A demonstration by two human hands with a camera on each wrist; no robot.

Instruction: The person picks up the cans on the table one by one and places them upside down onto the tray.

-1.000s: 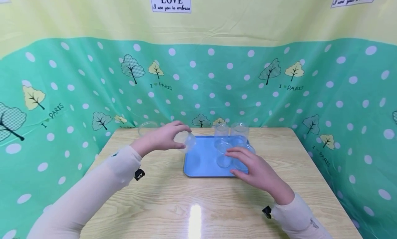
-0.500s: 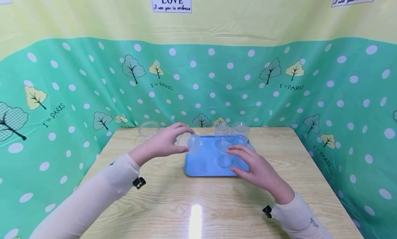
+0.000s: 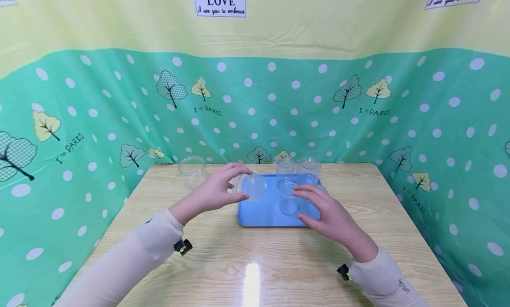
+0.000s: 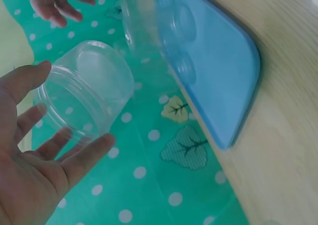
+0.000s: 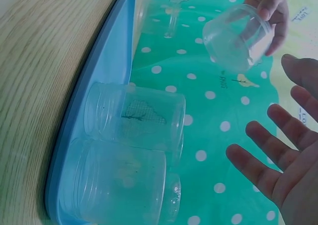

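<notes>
My left hand grips a clear plastic jar at its threaded mouth. The jar lies sideways in the air above the left part of a blue tray, its closed base pointing right. In the right wrist view, clear jars stand on the tray with their threaded ends down. My right hand hovers beside the front jars, fingers spread and apart from them in the right wrist view. From the head, this hand partly hides the front right jar.
Another clear jar stands on the wooden table at the back left. Two taller-looking clear jars, one narrow and one wide, are at the tray's back right. A polka-dot curtain hangs behind the table.
My left hand has moved slightly right and turned, bringing the held jar further over the tray with its base swung rightward. The right hand has stayed in place.
</notes>
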